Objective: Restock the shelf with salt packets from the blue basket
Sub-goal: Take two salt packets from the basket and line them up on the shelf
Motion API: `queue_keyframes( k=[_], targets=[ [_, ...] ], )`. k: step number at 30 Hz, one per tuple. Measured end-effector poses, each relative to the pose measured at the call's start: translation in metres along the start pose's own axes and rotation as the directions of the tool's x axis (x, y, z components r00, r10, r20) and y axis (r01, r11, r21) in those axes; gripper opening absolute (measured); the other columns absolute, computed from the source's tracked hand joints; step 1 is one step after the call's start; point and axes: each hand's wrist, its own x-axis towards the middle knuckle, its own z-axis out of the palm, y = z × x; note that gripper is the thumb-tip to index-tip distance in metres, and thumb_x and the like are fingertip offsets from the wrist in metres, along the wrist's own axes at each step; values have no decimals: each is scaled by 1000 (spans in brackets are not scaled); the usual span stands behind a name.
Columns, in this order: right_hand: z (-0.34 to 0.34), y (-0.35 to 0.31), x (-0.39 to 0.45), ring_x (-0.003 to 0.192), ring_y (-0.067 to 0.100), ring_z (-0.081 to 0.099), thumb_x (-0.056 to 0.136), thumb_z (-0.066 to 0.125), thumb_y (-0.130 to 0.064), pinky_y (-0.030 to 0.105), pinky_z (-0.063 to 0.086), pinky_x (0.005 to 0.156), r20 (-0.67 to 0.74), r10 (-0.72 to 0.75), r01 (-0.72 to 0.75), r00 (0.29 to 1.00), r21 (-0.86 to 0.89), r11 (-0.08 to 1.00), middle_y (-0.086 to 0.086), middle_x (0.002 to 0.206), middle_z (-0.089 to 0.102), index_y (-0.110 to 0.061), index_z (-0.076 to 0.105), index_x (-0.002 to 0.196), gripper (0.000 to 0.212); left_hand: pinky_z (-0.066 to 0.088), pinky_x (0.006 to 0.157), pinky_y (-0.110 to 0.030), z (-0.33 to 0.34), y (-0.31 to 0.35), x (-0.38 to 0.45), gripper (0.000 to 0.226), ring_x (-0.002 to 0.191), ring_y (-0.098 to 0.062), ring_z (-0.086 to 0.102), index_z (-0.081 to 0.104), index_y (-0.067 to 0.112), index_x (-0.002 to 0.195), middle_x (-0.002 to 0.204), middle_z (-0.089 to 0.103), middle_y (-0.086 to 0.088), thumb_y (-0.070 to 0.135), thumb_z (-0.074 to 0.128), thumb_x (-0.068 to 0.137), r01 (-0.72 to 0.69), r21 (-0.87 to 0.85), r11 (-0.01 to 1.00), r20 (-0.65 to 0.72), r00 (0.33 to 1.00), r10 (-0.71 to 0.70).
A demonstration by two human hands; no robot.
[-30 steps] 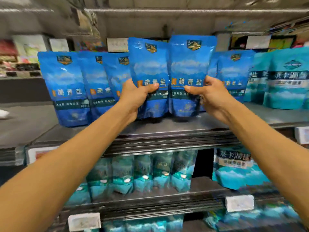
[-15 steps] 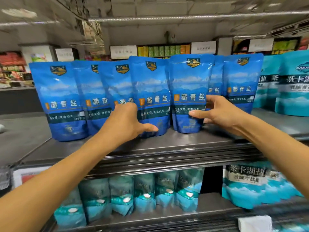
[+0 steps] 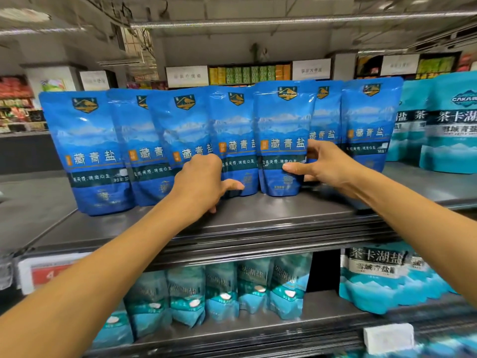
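Observation:
Several blue salt packets stand upright in a row on the top metal shelf (image 3: 258, 220). My right hand (image 3: 327, 166) pinches the right edge of one blue packet (image 3: 282, 120) in the middle of the row, thumb on its front and fingers behind it. My left hand (image 3: 201, 182) is just left of it, low in front of the neighbouring blue packet (image 3: 235, 120). Its fingers are loosely curled and its thumb lies against that packet's lower front without gripping it. The blue basket is not in view.
Teal salt packets (image 3: 451, 125) stand at the right end of the same shelf. More teal packets (image 3: 222, 293) fill the shelf below, with bigger ones (image 3: 374, 277) to the right. A price tag (image 3: 46, 275) hangs on the shelf edge at left.
Both hands lowered the two raised blue packets onto the shelf. My left hand let go of its packet and dropped lower; my right hand still holds the other one.

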Motion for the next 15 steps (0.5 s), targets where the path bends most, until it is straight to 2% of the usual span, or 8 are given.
queue_keyframes(
  k=[2, 3, 5, 6, 8, 11, 13, 15],
  targets=[
    [2, -2, 5, 96, 25, 71, 79, 81, -37, 41, 60, 81, -3, 4, -4, 1000, -99, 995, 1, 99, 76, -25, 66, 101, 30, 62, 71, -42, -1, 1, 0, 62, 46, -19, 66, 55, 8, 57, 39, 59, -2, 64, 72, 79, 9, 2, 1000, 19, 1000, -9],
    [3, -2, 6, 87, 25, 70, 77, 81, -42, 44, 60, 82, -8, 3, -4, 1000, -153, 988, 0, 90, 72, -22, 64, 97, 33, 62, 71, -41, -1, 1, 0, 62, 45, -19, 66, 55, 8, 57, 39, 59, -3, 63, 73, 79, 12, -4, 1000, 27, 1000, -12],
    [2, -2, 7, 72, 21, 62, 70, 78, -57, 51, 59, 82, -46, 29, -40, 999, -256, 966, 2, 73, 62, -14, 57, 87, 52, 61, 70, -39, 0, 0, -2, 61, 41, -16, 65, 55, 9, 56, 37, 58, -2, 62, 73, 80, 14, -18, 1000, 33, 999, -14],
    [2, -1, 6, 70, 21, 62, 66, 75, -65, 51, 57, 81, -63, 49, -66, 997, -299, 952, 3, 70, 65, -12, 55, 86, 61, 61, 70, -38, 0, 0, -4, 61, 40, -15, 64, 56, 9, 55, 35, 56, -1, 62, 73, 80, 12, -21, 1000, 30, 999, -12],
    [1, 1, 4, 73, 20, 69, 62, 71, -74, 41, 55, 75, -99, 64, -96, 993, -358, 929, 2, 66, 73, -13, 54, 83, 67, 61, 68, -37, 0, -2, -6, 62, 39, -13, 62, 56, 10, 54, 32, 54, 2, 64, 71, 80, 1, -13, 1000, 22, 1000, -1],
    [3, 4, -1, 83, 19, 68, 69, 69, -77, 32, 46, 66, -176, 60, -122, 983, -365, 923, 3, 75, 73, -11, 55, 90, 70, 58, 67, -36, -2, -5, -9, 66, 47, -16, 62, 61, 8, 54, 36, 56, 0, 67, 66, 84, -26, 0, 1000, 2, 1000, 26],
    [6, 4, -5, 89, 20, 64, 72, 66, -78, 30, 43, 64, -204, 69, -140, 977, -357, 924, 5, 86, 71, -13, 53, 97, 70, 53, 66, -37, -4, -8, -13, 60, 60, -22, 62, 64, 9, 61, 53, 63, -3, 60, 62, 91, -42, -45, 998, -95, 995, 38],
    [6, 1, -14, 90, 17, 59, 74, 64, -78, 30, 40, 62, -208, 112, -177, 972, -329, 928, 4, 93, 66, -14, 50, 103, 72, 43, 62, -34, -8, -12, -19, 46, 64, -18, 59, 63, 15, 66, 62, 61, 3, 49, 60, 96, -68, -130, 989, -217, 975, 38]
  ],
)
